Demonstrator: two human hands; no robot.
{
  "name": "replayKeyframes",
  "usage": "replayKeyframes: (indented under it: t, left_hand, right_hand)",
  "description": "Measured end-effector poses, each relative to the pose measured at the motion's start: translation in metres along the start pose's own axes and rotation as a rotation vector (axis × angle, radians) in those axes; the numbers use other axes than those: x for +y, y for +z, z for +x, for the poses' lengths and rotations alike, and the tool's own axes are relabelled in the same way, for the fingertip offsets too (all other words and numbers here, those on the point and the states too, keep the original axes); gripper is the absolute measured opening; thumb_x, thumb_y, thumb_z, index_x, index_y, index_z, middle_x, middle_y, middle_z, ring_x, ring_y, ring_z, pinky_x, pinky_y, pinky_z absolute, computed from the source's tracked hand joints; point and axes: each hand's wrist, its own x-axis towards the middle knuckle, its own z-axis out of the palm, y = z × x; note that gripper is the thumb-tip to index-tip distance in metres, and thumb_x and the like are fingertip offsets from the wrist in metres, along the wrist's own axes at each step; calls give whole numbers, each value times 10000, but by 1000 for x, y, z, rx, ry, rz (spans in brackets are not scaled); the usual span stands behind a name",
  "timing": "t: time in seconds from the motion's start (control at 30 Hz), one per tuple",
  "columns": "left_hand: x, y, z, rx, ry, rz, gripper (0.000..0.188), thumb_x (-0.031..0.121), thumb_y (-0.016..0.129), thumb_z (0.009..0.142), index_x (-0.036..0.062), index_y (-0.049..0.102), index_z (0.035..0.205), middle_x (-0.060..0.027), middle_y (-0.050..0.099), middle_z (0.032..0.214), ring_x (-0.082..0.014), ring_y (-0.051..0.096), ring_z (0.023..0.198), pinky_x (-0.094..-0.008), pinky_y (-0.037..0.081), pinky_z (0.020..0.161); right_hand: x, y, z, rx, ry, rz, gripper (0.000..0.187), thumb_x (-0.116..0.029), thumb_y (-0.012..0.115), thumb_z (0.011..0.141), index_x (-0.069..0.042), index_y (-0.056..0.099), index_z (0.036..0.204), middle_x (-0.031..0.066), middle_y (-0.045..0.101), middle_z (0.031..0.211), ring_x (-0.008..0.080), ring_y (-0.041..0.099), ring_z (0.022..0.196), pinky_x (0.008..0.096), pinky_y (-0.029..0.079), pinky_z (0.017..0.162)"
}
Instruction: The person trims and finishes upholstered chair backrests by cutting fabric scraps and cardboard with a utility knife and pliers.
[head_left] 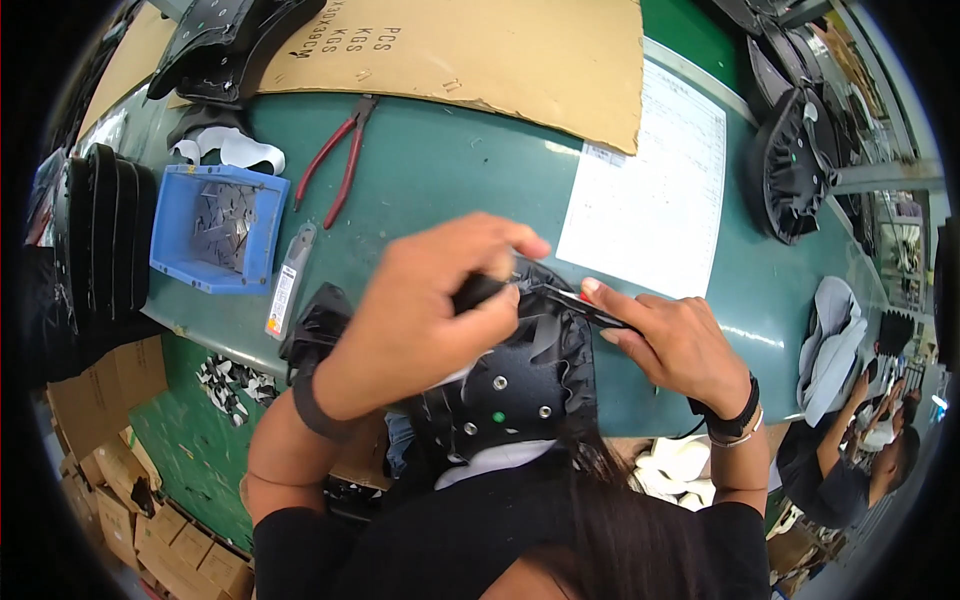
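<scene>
A black padded piece (490,385) with a gathered leather-like cover, metal eyelets and a green dot lies in front of me at the table's near edge. Its far rim is between my two hands. My left hand (440,300) is closed, pinching some black material at that rim. In my right hand (670,340) is a slim utility knife (600,314) with a silver blade and a dark body, its tip pointing left at the gathered edge. Thumb and fingers press around the tool. The exact contact of the blade is hidden by folds and fingers.
On the green table are a blue bin (165,240) of small metal pieces, red-handled pliers (345,165), a slim plastic case (288,285), a printed sheet (650,190) and cardboard (480,60). Black padded pieces (100,230) stack at left; another (790,165) lies right. A person (850,470) works beyond.
</scene>
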Motion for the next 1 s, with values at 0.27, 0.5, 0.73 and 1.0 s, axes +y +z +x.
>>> replayKeyframes:
  t: [0.27, 0.5, 0.73, 1.0]
  left_hand:
    - [-36, 24, 15, 83, 118, 251, 339, 190, 704, 761, 53, 500, 528, -55, 452, 588, -188, 468, 628, -353, 308, 627]
    - [-27, 18, 20, 417, 355, -1298, 339, 30, 666, 691, 69, 379, 516, -55, 509, 793, -169, 362, 591, -309, 432, 701]
    - [-17, 43, -15, -217, 200, 673, 198, 247, 714, 760, 101, 599, 692, -64, 529, 763, -221, 538, 707, -346, 425, 599]
    - [-32, 47, -4, 97, 387, -16, 212, 94, 687, 781, 33, 582, 607, -85, 575, 893, -248, 557, 942, -352, 439, 816]
  right_hand:
    - [-4, 20, -8, -32, -16, 54, 646, -183, 641, 867, -203, 361, 1448, 122, 510, 654, 335, 523, 517, 433, 414, 457]
    - [-26, 58, -68, 75, 144, 384, 663, -118, 674, 843, -145, 385, 1439, 130, 514, 680, 353, 520, 540, 438, 437, 493]
    - [-7, 42, -55, 45, 82, 239, 627, -180, 659, 844, -210, 423, 1424, 115, 528, 662, 337, 533, 531, 423, 420, 486]
    - [-13, 66, -93, 30, 117, 397, 600, -169, 661, 855, -115, 430, 1406, 153, 633, 801, 365, 607, 636, 427, 461, 539]
